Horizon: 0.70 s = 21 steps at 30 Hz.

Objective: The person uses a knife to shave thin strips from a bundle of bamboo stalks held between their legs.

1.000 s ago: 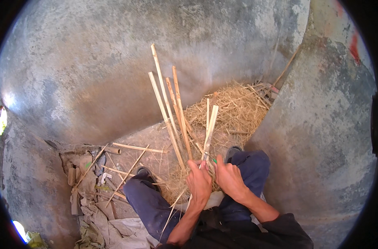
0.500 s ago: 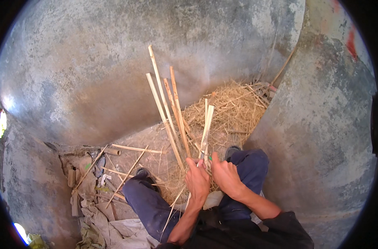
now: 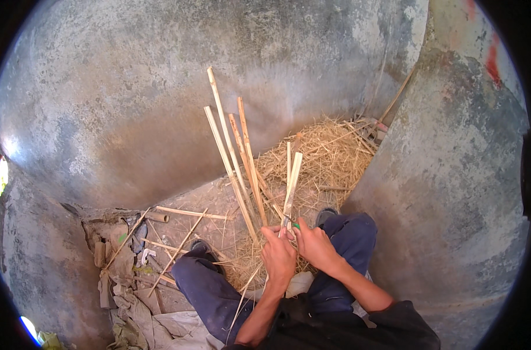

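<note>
From my end I see the left grip (image 3: pixel 278 256) closed around the lower part of a pale stick (image 3: pixel 293 184), which rises from its fingertips and points away from the wearer. Just beside it, the right grip (image 3: pixel 318 248) is narrow, holding a small tool with a green handle (image 3: pixel 296 226); its metal part meets the stick right ahead of both grips, though I cannot tell how deep it sits. A thin strip (image 3: pixel 251 277) dangles just left of the left grip. Four longer sticks (image 3: pixel 219 139) slant up ahead and to the left. The blue trouser legs (image 3: pixel 210 291) flank the grips. Farther out, I have a straw heap (image 3: pixel 318 149) ahead to the right, loose sticks (image 3: pixel 184 244) on the floor (image 3: pixel 204 192) leftward, and crumpled cloth (image 3: pixel 181 329) behind-left.
</note>
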Motion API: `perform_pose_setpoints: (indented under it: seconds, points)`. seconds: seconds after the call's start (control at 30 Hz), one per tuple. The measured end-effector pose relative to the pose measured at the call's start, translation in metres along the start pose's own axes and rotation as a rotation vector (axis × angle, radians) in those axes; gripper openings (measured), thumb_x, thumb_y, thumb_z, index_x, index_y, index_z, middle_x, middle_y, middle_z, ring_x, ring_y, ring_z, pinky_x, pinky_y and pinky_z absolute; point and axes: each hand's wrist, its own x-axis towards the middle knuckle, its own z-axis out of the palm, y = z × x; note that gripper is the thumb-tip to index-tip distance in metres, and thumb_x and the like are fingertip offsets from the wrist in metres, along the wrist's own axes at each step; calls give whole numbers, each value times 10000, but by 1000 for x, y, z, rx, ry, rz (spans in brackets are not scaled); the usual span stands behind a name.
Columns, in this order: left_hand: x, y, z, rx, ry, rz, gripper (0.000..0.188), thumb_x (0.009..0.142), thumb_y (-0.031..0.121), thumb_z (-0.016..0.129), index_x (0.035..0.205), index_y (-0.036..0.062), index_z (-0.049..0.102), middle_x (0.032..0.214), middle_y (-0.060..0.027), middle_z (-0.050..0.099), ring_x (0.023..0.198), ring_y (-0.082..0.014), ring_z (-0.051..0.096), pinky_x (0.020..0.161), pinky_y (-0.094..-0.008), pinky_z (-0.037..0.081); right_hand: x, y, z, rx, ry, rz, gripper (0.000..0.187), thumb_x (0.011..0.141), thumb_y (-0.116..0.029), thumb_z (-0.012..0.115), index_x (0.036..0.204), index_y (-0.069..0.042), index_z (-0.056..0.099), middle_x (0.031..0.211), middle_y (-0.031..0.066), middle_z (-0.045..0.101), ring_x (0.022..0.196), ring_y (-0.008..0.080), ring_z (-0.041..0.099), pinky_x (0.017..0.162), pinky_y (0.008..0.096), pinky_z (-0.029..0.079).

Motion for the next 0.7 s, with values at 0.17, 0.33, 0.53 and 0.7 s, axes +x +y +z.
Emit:
perform_pose_setpoints:
  seconds: [0.17, 0.33, 0.53, 0.7]
  points:
    - [5, -29, -8, -394, -198, -48, 151, 1142, 157, 486, 1178, 12, 463, 870, -137, 756, 643, -241, 657, 607, -406, 482, 9, 46, -19, 377, -229, -128, 241, 1125, -228, 563, 1164, 9, 582, 766, 156, 650, 679, 306, 664, 599, 393, 497]
    - [18, -29, -19, -701, -349, -258, 141, 1154, 183, 486, 1192, 52, 450, 901, -100, 721, 586, -73, 479, 560, -252, 411, 2, 31, -34, 875, 52, 122, 273, 1126, -301, 606, 1103, -31, 646, 760, -39, 560, 627, 44, 485, 567, 254, 396]
    - [20, -7, -29, -644, -505, -191, 158, 1156, 189, 505, 1213, 52, 449, 924, -107, 715, 674, -96, 592, 599, -254, 464, 28, 2, -36, 1028, 105, 198, 395, 1069, -258, 716, 1351, 9, 646, 843, -8, 648, 641, 32, 510, 575, 225, 404]
    - [35, -2, -36, -490, -350, 27, 243, 1102, 143, 639, 1297, 3, 608, 995, -86, 736, 861, -124, 700, 749, -267, 549, 35, 7, -20, 946, 262, 147, 473, 1001, -229, 807, 1322, 76, 640, 996, 73, 737, 864, 93, 654, 808, 275, 532]
